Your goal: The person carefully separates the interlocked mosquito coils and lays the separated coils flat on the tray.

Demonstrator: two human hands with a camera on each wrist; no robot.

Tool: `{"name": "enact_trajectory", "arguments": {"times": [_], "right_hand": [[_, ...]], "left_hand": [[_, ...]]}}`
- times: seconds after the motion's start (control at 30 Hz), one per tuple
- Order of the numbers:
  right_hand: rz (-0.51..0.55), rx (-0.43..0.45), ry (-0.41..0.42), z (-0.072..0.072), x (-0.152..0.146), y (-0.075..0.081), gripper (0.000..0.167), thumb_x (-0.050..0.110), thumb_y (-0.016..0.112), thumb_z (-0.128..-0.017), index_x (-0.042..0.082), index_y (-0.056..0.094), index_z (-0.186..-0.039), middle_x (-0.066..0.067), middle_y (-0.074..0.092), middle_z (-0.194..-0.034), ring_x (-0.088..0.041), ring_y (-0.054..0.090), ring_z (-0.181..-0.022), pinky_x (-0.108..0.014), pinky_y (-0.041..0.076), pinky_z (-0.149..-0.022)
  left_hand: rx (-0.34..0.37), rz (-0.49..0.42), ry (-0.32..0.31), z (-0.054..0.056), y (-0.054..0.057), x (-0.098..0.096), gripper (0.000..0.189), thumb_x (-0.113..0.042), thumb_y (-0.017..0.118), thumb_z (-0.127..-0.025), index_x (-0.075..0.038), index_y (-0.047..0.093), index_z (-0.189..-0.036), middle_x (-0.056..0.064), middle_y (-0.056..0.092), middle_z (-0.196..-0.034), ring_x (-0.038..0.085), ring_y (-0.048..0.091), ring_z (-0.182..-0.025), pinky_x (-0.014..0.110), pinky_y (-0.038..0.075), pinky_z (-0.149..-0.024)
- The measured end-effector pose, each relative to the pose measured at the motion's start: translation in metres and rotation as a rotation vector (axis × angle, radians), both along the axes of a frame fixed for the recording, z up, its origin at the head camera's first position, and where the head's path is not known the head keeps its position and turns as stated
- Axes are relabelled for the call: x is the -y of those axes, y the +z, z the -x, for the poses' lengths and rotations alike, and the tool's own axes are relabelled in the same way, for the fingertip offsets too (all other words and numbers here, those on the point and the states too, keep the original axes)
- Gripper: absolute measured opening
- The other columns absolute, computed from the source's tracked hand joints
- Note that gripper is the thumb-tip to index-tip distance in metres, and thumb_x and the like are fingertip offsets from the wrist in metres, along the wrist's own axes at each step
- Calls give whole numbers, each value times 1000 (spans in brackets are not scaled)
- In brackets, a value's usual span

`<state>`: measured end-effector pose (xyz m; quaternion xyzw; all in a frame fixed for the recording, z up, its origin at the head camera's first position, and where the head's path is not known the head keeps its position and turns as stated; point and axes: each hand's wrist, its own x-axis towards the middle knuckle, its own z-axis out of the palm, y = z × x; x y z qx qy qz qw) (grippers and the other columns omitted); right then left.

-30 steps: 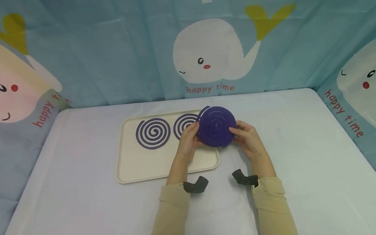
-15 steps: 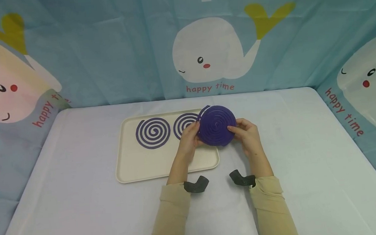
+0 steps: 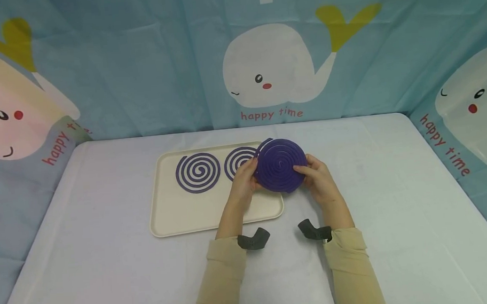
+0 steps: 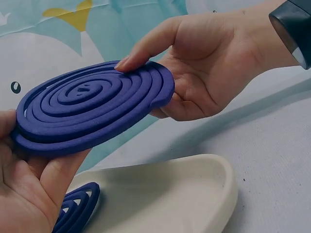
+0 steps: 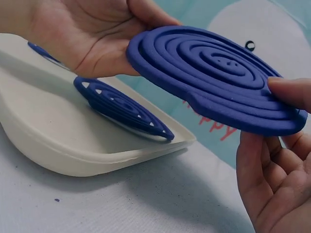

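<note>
We see L hand (image 3: 242, 180) & R hand (image 3: 321, 179) gripping dense purple coil (image 3: 281, 164) at opposite edges, R thumb atop, fingers under, prob. so it can't sag. Coil's aloft nr cream tray (image 3: 205, 217) on bench (image 3: 400, 216); min. 2 gapped coils (image 3: 200, 170) inside, prob. spaced against snagging.

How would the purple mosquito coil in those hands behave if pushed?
The purple mosquito coil is likely stiff: the left hand and right hand hold it near its edge and no sag shows. Slim and spiralled, it could snap under pressure. Being flat, it would probably slide, not roll.
</note>
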<state>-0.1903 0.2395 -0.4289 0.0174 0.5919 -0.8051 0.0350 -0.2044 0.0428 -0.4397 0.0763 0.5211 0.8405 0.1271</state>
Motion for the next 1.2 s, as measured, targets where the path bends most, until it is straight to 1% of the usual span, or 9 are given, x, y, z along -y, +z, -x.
{"name": "enact_trajectory", "arguments": {"times": [0.13, 0.23, 0.4, 0.53, 0.63, 0.73, 0.87, 1.03, 1.2], "right_hand": [[35, 7, 22, -1, 0, 1, 21, -10, 52, -85, 11, 57, -89, 2, 67, -81, -9, 63, -68, -20, 52, -62], [14, 24, 33, 0, 1, 0, 28, -11, 53, -84, 9, 56, -104, 3, 67, -93, -9, 64, -81, -21, 52, -74], [-55, 53, 43, 1, 4, -2, 47, -8, 57, -82, -3, 47, -128, 5, 64, -105, -11, 58, -102, -23, 44, -94], [-78, 69, 43, 2, 5, -5, 39, -7, 58, -82, -1, 53, -121, 5, 65, -101, -12, 58, -100, -24, 42, -95], [-82, 70, 44, 1, 5, -5, 34, -5, 59, -82, 3, 57, -115, 4, 65, -102, -13, 58, -101, -25, 42, -95], [-86, 73, 52, 1, 5, -6, 39, -4, 59, -83, 1, 54, -121, 4, 64, -106, -14, 57, -104, -26, 43, -96], [-87, 70, 59, 1, 5, -6, 46, -4, 59, -84, -4, 48, -129, 4, 62, -109, -14, 56, -105, -24, 44, -95], [-157, 33, 73, 1, 9, -5, 48, -3, 60, -83, -10, 46, -129, 4, 64, -105, -12, 59, -100, -24, 47, -91], [-240, 35, 61, 2, 14, -5, 50, -1, 63, -82, -13, 47, -127, -4, 62, -111, -11, 57, -103, -24, 45, -94]], "left_hand": [[-2, -6, 1, 0, -1, 0, 42, -20, 38, -101, 15, 48, -123, -1, 66, -83, 11, 65, -71, 25, 56, -61], [-20, 24, -7, 0, -1, 0, 42, -21, 38, -101, 15, 49, -121, -1, 65, -83, 10, 64, -71, 25, 55, -62], [-49, 77, -24, 0, -1, 0, 43, -23, 38, -101, 15, 50, -118, -2, 65, -83, 10, 63, -72, 25, 55, -63], [-40, 79, -29, -1, 0, 0, 45, -25, 37, -101, 14, 50, -120, 0, 65, -86, 11, 64, -73, 26, 55, -63], [-18, 107, -37, -1, 2, 0, 42, -23, 44, -99, 10, 51, -124, 8, 66, -95, 14, 65, -80, 28, 56, -69], [-24, 201, -40, 0, 3, -1, 42, -18, 56, -94, 4, 50, -129, 17, 64, -112, 22, 65, -95, 32, 55, -81], [-77, 356, -8, 1, 3, -2, 51, -12, 66, -87, -1, 48, -134, 17, 57, -128, 27, 55, -117, 33, 45, -98], [-138, 480, 64, 3, 0, -4, 51, -11, 69, -84, 0, 51, -131, 16, 58, -127, 28, 53, -120, 34, 40, -104], [-180, 537, 97, 3, -2, -4, 50, -12, 70, -84, 0, 53, -129, 17, 60, -124, 29, 55, -117, 36, 41, -103]]}}
